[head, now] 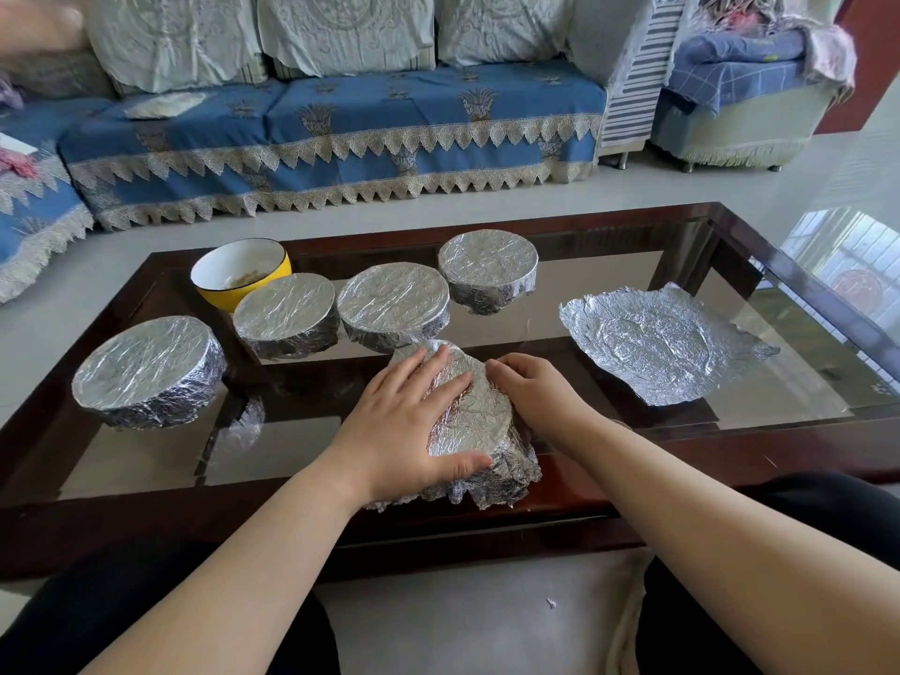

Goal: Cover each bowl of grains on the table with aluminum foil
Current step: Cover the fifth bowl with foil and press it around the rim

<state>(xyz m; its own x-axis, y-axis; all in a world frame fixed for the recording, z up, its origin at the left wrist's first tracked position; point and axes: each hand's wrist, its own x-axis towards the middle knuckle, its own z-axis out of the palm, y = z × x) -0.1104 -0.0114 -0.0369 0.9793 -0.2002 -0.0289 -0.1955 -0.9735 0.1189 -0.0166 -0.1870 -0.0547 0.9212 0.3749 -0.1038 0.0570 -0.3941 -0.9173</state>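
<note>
Far left of the hands, a round foil-wrapped bowl (146,370); beyond them, an uncovered yellow bowl holding grains (241,272). The left hand (404,421) lies flat, fingers straight, atop the crinkled foil-covered bowl (479,431) between both hands; the right hand (535,389) curls against its side. Right: a loose crumpled aluminium foil sheet (662,343).

Setting: home living room. Evidence: sofa (336,114) with blue lace-trimmed cover, back cushions (346,29), glass-topped dark wood coffee table (682,431), pale tiled floor (730,187).
</note>
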